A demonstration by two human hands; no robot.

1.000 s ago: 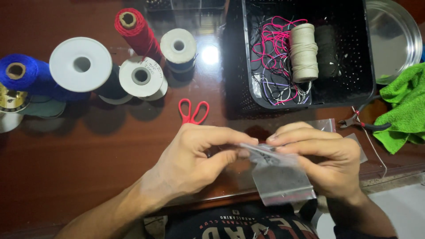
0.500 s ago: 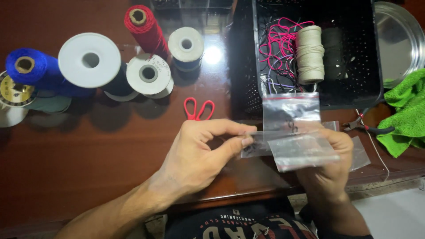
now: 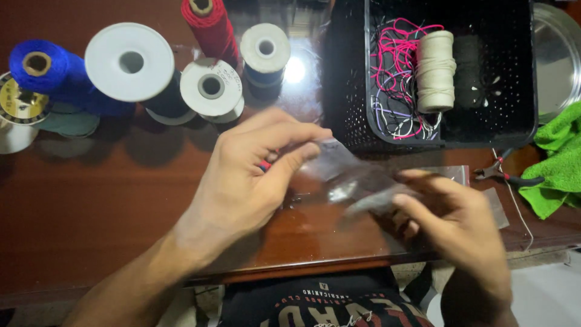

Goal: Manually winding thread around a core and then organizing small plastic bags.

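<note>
Step in hand: both hands work a small clear plastic zip bag (image 3: 354, 181), apparently pulling at its mouth; blur hides the detail.
Next move: calls for a firm pinch on each lip, I'd judge.
Left hand (image 3: 251, 172): narrow, thumb and fingers pinched on the bag's upper corner.
Right hand (image 3: 451, 221): fingers curled, gripping the bag's lower end.
Bag: stretched between the hands, above the brown wooden bench (image 3: 91, 224).
Beyond the right hand: black plastic crate (image 3: 526, 79) of cords.
</note>
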